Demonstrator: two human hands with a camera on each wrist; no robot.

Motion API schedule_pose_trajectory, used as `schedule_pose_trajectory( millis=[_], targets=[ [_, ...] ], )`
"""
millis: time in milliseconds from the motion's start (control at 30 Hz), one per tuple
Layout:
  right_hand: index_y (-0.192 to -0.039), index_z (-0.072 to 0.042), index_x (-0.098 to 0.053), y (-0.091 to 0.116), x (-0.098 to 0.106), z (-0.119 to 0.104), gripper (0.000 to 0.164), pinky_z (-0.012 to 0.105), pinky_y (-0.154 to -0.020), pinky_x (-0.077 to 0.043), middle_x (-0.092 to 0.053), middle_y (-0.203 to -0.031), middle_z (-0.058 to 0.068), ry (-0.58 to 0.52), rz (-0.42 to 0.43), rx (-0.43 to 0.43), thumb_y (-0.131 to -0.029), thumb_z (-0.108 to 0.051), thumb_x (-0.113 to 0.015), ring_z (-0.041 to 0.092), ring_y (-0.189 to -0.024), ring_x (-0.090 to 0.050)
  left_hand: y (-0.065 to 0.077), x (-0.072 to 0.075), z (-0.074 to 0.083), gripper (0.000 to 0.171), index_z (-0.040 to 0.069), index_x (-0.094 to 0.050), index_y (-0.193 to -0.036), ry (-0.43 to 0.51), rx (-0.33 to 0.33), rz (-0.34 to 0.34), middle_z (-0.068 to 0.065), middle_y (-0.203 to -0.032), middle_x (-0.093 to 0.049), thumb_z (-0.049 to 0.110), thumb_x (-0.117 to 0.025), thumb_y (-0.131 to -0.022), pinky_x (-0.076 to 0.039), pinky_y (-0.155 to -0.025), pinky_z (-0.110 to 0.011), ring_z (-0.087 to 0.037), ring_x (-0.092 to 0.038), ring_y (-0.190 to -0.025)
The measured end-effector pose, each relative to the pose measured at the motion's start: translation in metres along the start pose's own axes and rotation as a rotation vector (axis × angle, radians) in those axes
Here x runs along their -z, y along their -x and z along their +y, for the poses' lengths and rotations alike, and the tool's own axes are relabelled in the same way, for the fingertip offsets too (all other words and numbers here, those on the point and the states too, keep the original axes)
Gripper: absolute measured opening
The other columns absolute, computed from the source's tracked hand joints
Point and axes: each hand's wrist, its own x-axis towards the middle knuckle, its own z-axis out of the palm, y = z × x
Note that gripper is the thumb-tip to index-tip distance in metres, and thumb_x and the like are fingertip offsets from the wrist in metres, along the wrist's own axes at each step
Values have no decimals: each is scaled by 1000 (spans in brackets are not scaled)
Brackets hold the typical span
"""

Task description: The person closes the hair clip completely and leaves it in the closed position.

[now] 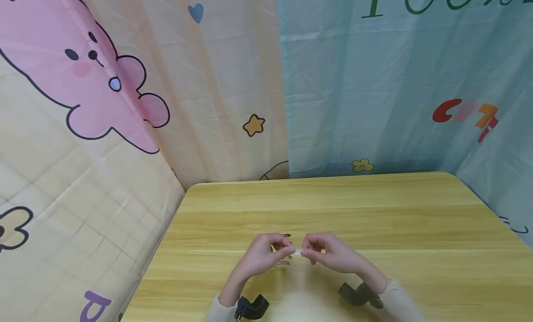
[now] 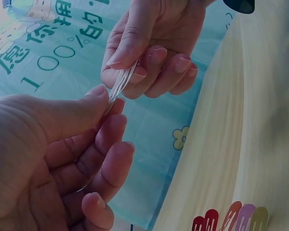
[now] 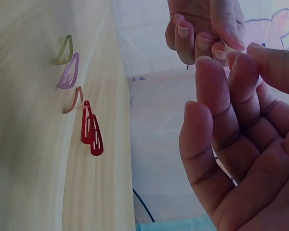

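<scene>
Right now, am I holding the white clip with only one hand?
No, the left wrist view shows the left hand pinching one end of the white clip and the right hand pinching the other.

The yellow wood-grain table [image 1: 449,234] gives passage at the head view's right; left hand [image 1: 265,253] and right hand [image 1: 331,251] bar lower centre; 5 coloured oblong clips [image 2: 235,208] obstruct the left-wrist view's lower right.
</scene>
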Motion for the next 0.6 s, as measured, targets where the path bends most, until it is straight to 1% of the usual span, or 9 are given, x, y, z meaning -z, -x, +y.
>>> schedule_pose_trajectory(
  millis=[67, 133, 233, 300, 367, 467, 500, 533, 600],
  targets=[
    [-88, -12, -60, 1, 0, 7, 9, 22, -55, -42, -57, -68, 6, -24, -21, 1, -96, -10, -56, 7, -62, -52, 0, 0, 0, 18, 13, -70, -82, 30, -1, -19, 7, -72, -62, 29, -66, -90, -46, -57, -24, -11, -59, -66],
    [-90, -12, -60, 1, 1, 10, 8, 23, -57, -43, -57, -70, 5, -54, -42, 7, -97, -12, -56, 8, -63, -53, 0, 0, 2, 16, 11, -69, -83, 79, 7, -39, 7, -72, -62, 26, -66, -90, -49, -56, -28, -14, -61, -65],
    [-91, -11, -59, 1, 1, 12, 8, 24, -59, -44, -57, -72, 5, -100, -67, 21, -97, -14, -55, 18, -63, -56, 0, 0, 3, 16, 4, -68, -85, 177, 35, -66, 4, -72, -61, 19, -66, -90, -54, -59, -36, -16, -63, -63],
    [-91, -11, -59, 0, 2, 13, 8, 25, -59, -44, -57, -72, 5, -122, -78, 36, -97, -13, -55, 26, -62, -56, 1, 0, 4, 16, -2, -67, -87, 233, 58, -77, 1, -73, -60, 14, -66, -90, -54, -63, -40, -14, -62, -63],
    [-91, -10, -59, 0, 2, 14, 8, 28, -59, -45, -56, -72, 4, -143, -86, 47, -98, -12, -54, 30, -63, -55, 1, 0, 4, 17, -6, -66, -88, 272, 81, -86, -3, -76, -60, 10, -65, -90, -54, -65, -40, -12, -61, -65],
    [-92, -10, -59, 0, 2, 16, 8, 32, -59, -46, -56, -72, 4, -175, -96, 43, -98, -12, -54, 27, -63, -54, 0, 0, 4, 12, -5, -66, -89, 305, 107, -95, -11, -81, -62, 7, -64, -91, -55, -67, -38, -15, -63, -68],
    [-92, -10, -59, 0, 2, 16, 8, 33, -59, -46, -56, -72, 4, -186, -99, 37, -98, -12, -53, 23, -63, -54, 0, 0, 4, 11, -4, -67, -89, 309, 110, -98, -13, -84, -63, 6, -63, -91, -54, -67, -38, -16, -64, -69],
    [-92, -10, -59, 0, 2, 16, 8, 35, -59, -46, -56, -72, 5, -198, -101, 32, -98, -12, -53, 20, -63, -54, 0, 0, 4, 10, -3, -67, -89, 313, 111, -101, -13, -85, -63, 6, -63, -91, -54, -68, -39, -16, -64, -70],
    [-93, -10, -59, 0, 2, 16, 9, 34, -59, -45, -55, -71, 5, -211, -103, 14, -98, -12, -53, 17, -64, -52, -1, 1, 4, 9, 0, -68, -88, 321, 106, -104, -14, -87, -63, 6, -62, -92, -54, -69, -41, -20, -64, -71]
  ],
)
